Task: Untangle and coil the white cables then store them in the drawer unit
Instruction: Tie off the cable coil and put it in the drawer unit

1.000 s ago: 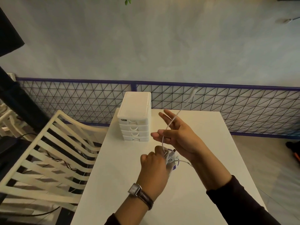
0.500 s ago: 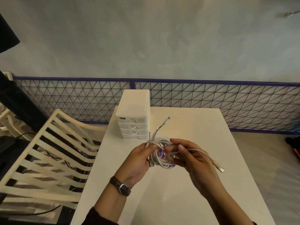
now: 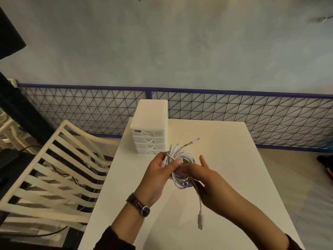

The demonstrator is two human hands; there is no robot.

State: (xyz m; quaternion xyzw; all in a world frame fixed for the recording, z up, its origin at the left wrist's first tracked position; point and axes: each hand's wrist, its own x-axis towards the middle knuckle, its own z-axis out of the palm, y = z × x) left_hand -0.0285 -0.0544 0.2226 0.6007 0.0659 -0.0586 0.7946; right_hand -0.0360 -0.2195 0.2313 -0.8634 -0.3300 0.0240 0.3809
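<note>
A bundle of white cables (image 3: 183,159) is held above the white table (image 3: 225,177) between both hands. My left hand (image 3: 158,174), with a watch on its wrist, grips the left side of the bundle, thumb pressed over the loops. My right hand (image 3: 203,179) holds the right side, its fingers curled round the loops. Several plug ends (image 3: 193,141) stick up toward the drawer unit. One loose end with a plug (image 3: 200,221) hangs down below my right hand. The white drawer unit (image 3: 149,127) stands at the table's far left, all its drawers closed.
A cream slatted chair (image 3: 54,170) stands left of the table. A wire mesh fence with a purple rail (image 3: 234,112) runs behind the table. Dark cables lie on the floor under the chair.
My right hand went from a raised open pose with a strand to holding the coil. The loose plug end swung from the right to hanging straight down.
</note>
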